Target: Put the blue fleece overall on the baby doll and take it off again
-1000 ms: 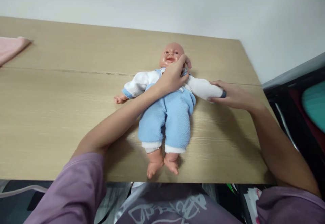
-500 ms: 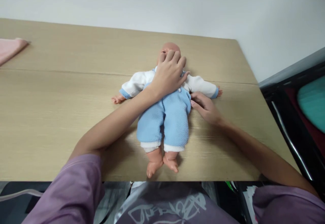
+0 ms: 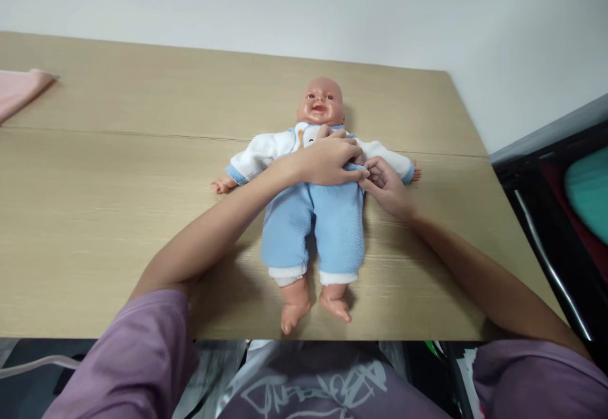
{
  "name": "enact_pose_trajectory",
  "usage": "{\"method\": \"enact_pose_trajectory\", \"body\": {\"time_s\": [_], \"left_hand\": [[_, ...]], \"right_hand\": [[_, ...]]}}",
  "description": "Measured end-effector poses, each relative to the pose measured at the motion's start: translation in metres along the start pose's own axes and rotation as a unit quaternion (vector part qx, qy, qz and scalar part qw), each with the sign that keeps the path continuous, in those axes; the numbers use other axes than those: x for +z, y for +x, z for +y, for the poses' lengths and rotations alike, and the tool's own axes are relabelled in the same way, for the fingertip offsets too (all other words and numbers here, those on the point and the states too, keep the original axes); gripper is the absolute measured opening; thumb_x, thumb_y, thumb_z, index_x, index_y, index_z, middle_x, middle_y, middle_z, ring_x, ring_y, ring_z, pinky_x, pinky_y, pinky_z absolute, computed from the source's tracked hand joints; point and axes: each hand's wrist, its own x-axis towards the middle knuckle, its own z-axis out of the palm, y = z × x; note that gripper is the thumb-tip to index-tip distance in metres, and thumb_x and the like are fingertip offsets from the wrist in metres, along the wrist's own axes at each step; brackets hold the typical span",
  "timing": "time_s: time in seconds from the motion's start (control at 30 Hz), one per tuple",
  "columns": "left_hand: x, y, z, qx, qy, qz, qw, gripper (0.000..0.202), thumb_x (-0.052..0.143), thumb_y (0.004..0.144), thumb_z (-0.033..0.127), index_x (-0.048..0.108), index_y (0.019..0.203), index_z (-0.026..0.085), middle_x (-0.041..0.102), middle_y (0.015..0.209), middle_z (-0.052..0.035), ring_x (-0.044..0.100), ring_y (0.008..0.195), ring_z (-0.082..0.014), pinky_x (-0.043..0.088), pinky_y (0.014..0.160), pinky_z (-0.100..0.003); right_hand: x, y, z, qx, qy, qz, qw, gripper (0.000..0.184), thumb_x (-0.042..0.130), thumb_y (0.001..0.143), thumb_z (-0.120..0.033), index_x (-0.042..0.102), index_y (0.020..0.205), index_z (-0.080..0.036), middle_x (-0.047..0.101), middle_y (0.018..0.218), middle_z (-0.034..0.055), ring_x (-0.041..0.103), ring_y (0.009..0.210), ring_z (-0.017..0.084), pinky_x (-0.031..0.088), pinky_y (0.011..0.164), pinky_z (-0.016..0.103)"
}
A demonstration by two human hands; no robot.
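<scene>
A baby doll (image 3: 320,99) lies on its back in the middle of the table, head away from me and arms spread. It wears a white fleece top (image 3: 261,153) with blue cuffs and light blue fleece pants (image 3: 337,235) with white hems; its feet are bare. My left hand (image 3: 330,159) reaches across the doll's belly, with the blue waist edge between its thumb and fingers at the right. Beside it my right hand (image 3: 386,185) pinches the same edge at the doll's hip. The two hands nearly touch there, and part of the waist is hidden beneath my left hand.
The wooden table (image 3: 118,216) has a seam running across it. Pink cloth (image 3: 21,93) lies at its far left. A white wall (image 3: 285,7) rises behind. To the right stands a black frame (image 3: 541,242) near a teal object (image 3: 591,191).
My left hand has come down from the doll's face and chest to its waist, uncovering the face. My right hand has moved slightly up along the hip. The doll's feet have moved slightly apart.
</scene>
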Motion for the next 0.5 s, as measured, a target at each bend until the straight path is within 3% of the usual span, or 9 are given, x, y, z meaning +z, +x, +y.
{"method": "enact_pose_trajectory", "body": {"time_s": [0.07,0.17,0.27,0.33,0.4,0.5], "left_hand": [[0.005,0.002,0.0,-0.035,-0.019,0.009,0.999,0.025,0.072,0.11,0.047,0.076,0.105,0.024,0.08,0.1,-0.0096,0.074,0.113,-0.0378,0.046,0.118,-0.057],[0.01,0.005,0.002,-0.089,-0.034,0.035,0.995,0.022,0.072,0.111,0.044,0.074,0.114,0.022,0.08,0.1,-0.0073,0.077,0.103,-0.0341,0.047,0.117,-0.055],[0.011,0.004,0.006,-0.102,-0.022,0.043,0.994,0.022,0.069,0.112,0.036,0.075,0.126,0.02,0.082,0.104,-0.0078,0.078,0.106,-0.0341,0.045,0.124,-0.058],[0.009,0.003,0.01,-0.094,0.001,0.057,0.994,0.025,0.065,0.114,0.03,0.074,0.134,0.019,0.083,0.114,-0.0109,0.078,0.119,-0.0365,0.046,0.126,-0.058],[0.006,0.004,0.013,-0.074,0.03,0.076,0.994,0.028,0.063,0.113,0.024,0.073,0.139,0.019,0.081,0.13,-0.0153,0.072,0.135,-0.0398,0.047,0.128,-0.058],[0.005,0.011,0.015,-0.036,0.053,0.091,0.994,0.033,0.068,0.111,0.024,0.072,0.144,0.022,0.074,0.152,-0.0185,0.063,0.149,-0.0436,0.048,0.131,-0.061]], "right_hand": [[0.001,-0.004,0.001,-0.016,-0.052,0.028,0.998,0.052,0.09,0.108,-0.075,0.065,0.114,-0.031,0.058,0.089,-0.0026,0.054,0.078,0.021,0.043,0.069,0.034],[-0.002,-0.014,-0.001,-0.045,-0.17,0.061,0.982,0.035,0.082,0.116,-0.062,0.067,0.122,-0.031,0.063,0.09,-0.001,0.058,0.077,0.023,0.049,0.072,0.038],[-0.014,-0.024,-0.008,-0.121,-0.334,0.082,0.931,0.024,0.077,0.116,-0.045,0.071,0.132,-0.028,0.077,0.114,0.0087,0.071,0.095,0.031,0.061,0.094,0.05],[-0.029,-0.028,-0.01,-0.159,-0.426,0.1,0.885,0.032,0.078,0.113,-0.041,0.071,0.141,-0.027,0.08,0.139,0.017,0.076,0.122,0.041,0.061,0.114,0.062],[-0.049,-0.027,-0.007,-0.17,-0.476,0.115,0.855,0.046,0.081,0.109,-0.044,0.07,0.15,-0.026,0.076,0.158,0.0226,0.071,0.146,0.05,0.056,0.127,0.073],[-0.075,-0.02,0.006,-0.152,-0.459,0.124,0.866,0.065,0.089,0.099,-0.055,0.069,0.153,-0.024,0.078,0.159,0.024,0.073,0.146,0.052,0.058,0.129,0.076]]}}
